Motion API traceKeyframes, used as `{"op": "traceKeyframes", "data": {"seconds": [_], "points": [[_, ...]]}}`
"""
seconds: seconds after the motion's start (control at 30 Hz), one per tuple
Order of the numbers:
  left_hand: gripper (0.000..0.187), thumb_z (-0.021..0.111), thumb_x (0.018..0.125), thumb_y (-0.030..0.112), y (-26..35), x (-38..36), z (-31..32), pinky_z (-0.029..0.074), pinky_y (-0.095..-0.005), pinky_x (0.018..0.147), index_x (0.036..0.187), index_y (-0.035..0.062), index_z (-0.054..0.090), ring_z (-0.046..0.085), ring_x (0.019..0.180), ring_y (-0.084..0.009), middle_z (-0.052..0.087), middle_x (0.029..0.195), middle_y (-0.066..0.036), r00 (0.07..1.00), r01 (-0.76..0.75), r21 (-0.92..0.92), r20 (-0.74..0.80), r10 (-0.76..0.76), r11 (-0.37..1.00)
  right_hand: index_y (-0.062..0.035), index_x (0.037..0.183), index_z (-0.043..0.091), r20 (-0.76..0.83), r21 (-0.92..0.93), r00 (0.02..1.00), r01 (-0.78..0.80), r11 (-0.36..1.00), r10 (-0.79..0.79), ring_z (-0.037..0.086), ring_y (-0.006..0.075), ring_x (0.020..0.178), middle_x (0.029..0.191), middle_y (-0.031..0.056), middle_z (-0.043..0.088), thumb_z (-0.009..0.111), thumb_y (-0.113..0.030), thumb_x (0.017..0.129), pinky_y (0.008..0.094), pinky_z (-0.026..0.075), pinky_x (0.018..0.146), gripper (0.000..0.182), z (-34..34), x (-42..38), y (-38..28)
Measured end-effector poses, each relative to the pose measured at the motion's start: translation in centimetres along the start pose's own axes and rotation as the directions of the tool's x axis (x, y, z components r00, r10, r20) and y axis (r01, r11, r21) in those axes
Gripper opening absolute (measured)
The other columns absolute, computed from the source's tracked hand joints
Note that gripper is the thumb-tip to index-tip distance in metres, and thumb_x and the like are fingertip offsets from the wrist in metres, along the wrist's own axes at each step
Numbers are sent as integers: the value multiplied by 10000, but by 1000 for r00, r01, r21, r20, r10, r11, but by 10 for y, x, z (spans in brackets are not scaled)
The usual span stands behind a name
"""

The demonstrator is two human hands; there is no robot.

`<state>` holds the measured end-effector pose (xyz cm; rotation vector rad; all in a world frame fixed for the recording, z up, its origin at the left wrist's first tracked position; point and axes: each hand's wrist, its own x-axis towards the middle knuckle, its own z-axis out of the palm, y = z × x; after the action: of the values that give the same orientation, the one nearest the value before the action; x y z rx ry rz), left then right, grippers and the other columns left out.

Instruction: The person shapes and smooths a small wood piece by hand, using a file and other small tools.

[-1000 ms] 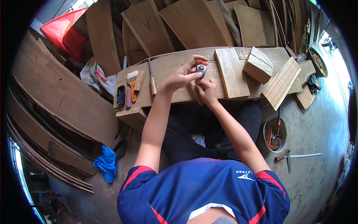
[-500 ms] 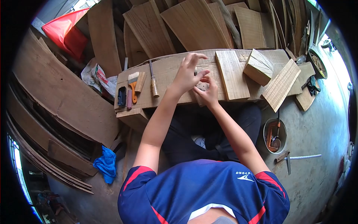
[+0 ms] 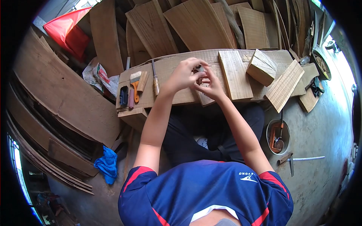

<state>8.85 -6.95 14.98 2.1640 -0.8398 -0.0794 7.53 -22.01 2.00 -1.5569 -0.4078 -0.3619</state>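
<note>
Above the wooden workbench [image 3: 169,71], my left hand [image 3: 185,76] curls its fingers in a ring toward my right. My right hand [image 3: 212,86] is also closed, with its fingertips up against the left ones. Between them shows part of a small dark and pale object [image 3: 199,68], too covered to name. Below the hands, a small wooden piece [image 3: 205,99] lies at the bench's near edge. To the left of my left hand lie a chisel [image 3: 155,84] with a wooden handle, and a paintbrush [image 3: 135,90] with an orange handle beside a small wood block [image 3: 142,81].
A flat board [image 3: 235,75], a thick block [image 3: 261,67] and a thin plank [image 3: 284,86] sit at the bench's right. A metal bucket [image 3: 278,137] holding tools stands on the floor. A blue cloth [image 3: 106,165] lies left. Planks [image 3: 200,24] lean behind.
My left hand has come down and curled its raised fingers, closing toward my right hand. The right fingers have moved up a little. A small object now shows between them.
</note>
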Motion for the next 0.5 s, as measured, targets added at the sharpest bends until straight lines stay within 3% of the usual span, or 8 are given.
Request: {"op": "traceKeyframes", "data": {"seconds": [0.03,0.13,0.17,0.27,0.3,0.4,0.43,0.5], "points": [[331,772,793,153,1,1,5,535,-383,824,1102,72,687,664,956,-291,666,1032,-140,987,-16,147,-156,39,989,-43,1435,405,-26,-107,1000,-20,994,18,686,181,901,971,125,708,875,-260,709,341,556,777,891,0,1,1],[323,783,788,183,-4,4,17,530,-406,838,1074,70,684,650,992,-307,646,1060,-143,945,-21,249,-310,100,968,-19,1356,463,-144,-183,988,-76,980,50,707,196,857,940,117,713,861,-229,718,341,569,771,782,2,8,-9],[323,734,823,147,-4,2,20,511,-405,897,1127,75,654,614,1095,-319,607,1167,-162,959,-15,163,-277,60,987,-28,1320,480,-164,-121,981,-125,985,105,729,223,828,945,130,724,838,-195,735,350,577,770,706,2,9,-13],[363,638,871,69,-19,-2,20,487,-351,933,1231,90,600,594,1107,-255,554,1263,-146,979,-135,110,-140,150,985,-41,1338,471,-107,-152,994,-42,988,25,740,245,824,974,150,731,814,-183,762,348,578,763,686,-2,11,-11],[403,572,866,14,-22,-2,17,450,-335,989,1262,88,573,558,1167,-234,531,1286,-147,972,-194,100,-116,205,976,-52,1322,496,-70,-84,994,-91,992,85,735,262,890,1009,151,732,811,-180,749,371,573,784,666,-3,11,-12],[388,598,867,30,-25,-3,7,474,-334,957,1252,76,579,591,1113,-239,558,1257,-145,995,-65,-1,-77,64,998,-52,1266,558,79,-210,996,-12,978,30,723,275,941,1000,137,735,814,-183,722,388,564,809,616,-11,12,-2],[321,659,868,87,-21,-4,7,509,-332,881,1184,68,611,627,1030,-247,610,1152,-132,990,-7,-24,-140,4,1000,-55,1173,628,104,-298,991,-46,954,80,711,282,965,991,139,733,819,-205,696,387,557,822,535,-13,9,1],[291,711,854,154,-10,-4,7,521,-340,814,1118,64,629,644,959,-252,630,1069,-123,974,104,127,-215,-76,986,-60,1135,650,72,-438,967,-190,879,245,715,280,925,973,131,735,829,-232,688,375,559,814,512,-12,3,9]]}}
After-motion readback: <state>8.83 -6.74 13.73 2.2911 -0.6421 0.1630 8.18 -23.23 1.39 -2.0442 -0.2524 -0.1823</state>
